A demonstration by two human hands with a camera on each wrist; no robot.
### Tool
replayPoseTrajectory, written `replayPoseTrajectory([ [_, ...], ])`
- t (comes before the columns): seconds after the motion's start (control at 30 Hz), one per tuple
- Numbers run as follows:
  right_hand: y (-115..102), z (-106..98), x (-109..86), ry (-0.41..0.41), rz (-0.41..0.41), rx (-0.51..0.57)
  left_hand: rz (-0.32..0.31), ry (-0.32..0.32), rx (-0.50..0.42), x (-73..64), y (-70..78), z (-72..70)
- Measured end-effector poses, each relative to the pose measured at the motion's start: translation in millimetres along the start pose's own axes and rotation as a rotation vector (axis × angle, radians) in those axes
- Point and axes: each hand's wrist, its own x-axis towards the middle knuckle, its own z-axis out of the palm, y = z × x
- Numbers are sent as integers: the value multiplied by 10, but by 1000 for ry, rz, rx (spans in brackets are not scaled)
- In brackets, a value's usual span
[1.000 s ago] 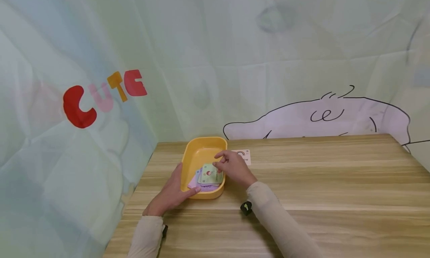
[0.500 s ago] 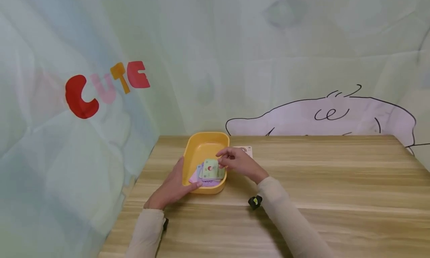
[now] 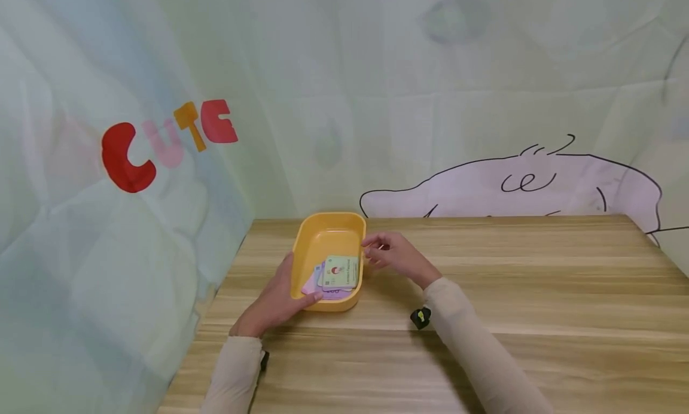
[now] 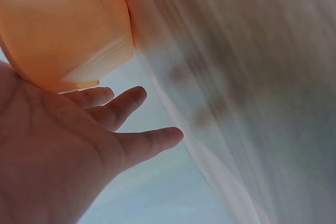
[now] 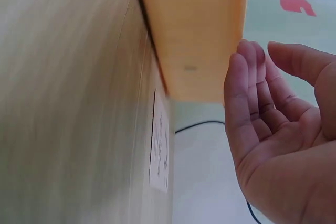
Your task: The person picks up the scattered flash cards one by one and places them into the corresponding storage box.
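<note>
A yellow tray (image 3: 327, 241) stands at the back left of the table. My left hand (image 3: 273, 299) holds its left side, thumb over the front rim; in the left wrist view, three fingers stretch out under or beside the wall. In the tray's front part lies a loose pile of cards, topped by a green card (image 3: 341, 273) with a picture, over purple (image 3: 335, 295), blue and pink ones. Just off the right rim, my right hand (image 3: 401, 257) hovers with loosely bent fingers and holds nothing. A white card (image 5: 160, 150) lies on the table beyond the tray, hidden in the head view.
The wooden table (image 3: 484, 294) reaches back to a printed cloth backdrop (image 3: 334, 103), which also hangs along the left side. A dark wrist device (image 3: 420, 318) sits at the right cuff.
My right hand has let go of the green card and drawn back rightward out of the tray. The green card now lies on the pile. My left hand stays on the tray.
</note>
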Motion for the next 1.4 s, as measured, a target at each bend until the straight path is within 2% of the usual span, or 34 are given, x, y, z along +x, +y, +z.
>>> replayPoseTrajectory([
  [0.13,23,-99,18,36,13,-80,14,3,-3,10,3,-3],
  [0.37,99,-274,84,123,55,-231,-10,-5,10,7,21,-2],
  [0.5,132,-346,147,144,80,-279,-9,-4,7,2,15,0],
  [0.8,166,-407,268,112,180,-355,-62,-19,38,-27,15,0],
  [0.97,195,-408,346,77,208,-444,-79,-26,45,-38,26,-4],
  [1.27,237,-401,496,52,302,-602,-57,-20,23,-33,14,-5],
  [1.4,241,-388,526,57,333,-614,-53,-25,44,-29,-2,-11],
])
